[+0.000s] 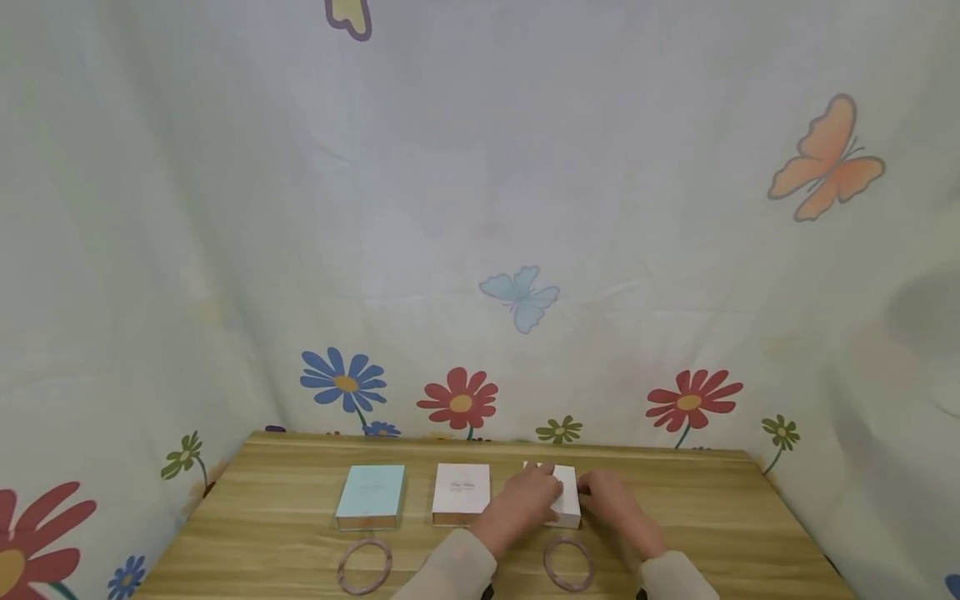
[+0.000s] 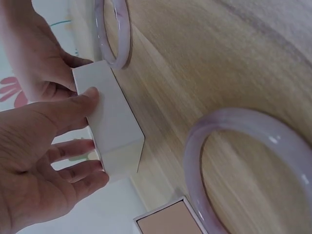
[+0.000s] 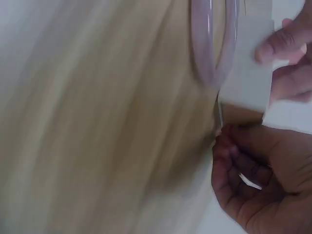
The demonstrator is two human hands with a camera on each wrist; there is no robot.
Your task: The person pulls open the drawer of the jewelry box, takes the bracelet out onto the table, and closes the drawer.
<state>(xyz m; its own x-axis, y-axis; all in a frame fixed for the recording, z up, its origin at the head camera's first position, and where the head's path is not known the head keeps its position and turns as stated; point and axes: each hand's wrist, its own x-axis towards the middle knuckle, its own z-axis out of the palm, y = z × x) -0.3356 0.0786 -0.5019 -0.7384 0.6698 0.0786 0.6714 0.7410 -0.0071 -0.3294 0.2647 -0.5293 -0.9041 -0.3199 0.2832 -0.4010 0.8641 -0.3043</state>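
Note:
A white box [image 1: 567, 500] lies at the right of a row of boxes on the wooden table. My left hand [image 1: 522, 500] holds it, thumb on the front side and fingers over the top and far side, as the left wrist view shows. At the box's right end is my right hand [image 1: 617, 508], fingers curled. In the right wrist view its thumb and fingertips pinch at the edge of a brownish end face [image 3: 241, 113]; the exact part pinched is hidden. A pale purple bangle [image 1: 550, 568] lies in front of the white box.
Left of the white box lie a pale pink box [image 1: 461, 490] and a light blue box [image 1: 371, 493]. Another purple bangle [image 1: 342, 570] lies before the blue box. A large bangle [image 2: 192, 161] shows close in the left wrist view. Flowered cloth [image 1: 420, 208] hangs behind the table [image 1: 682, 483].

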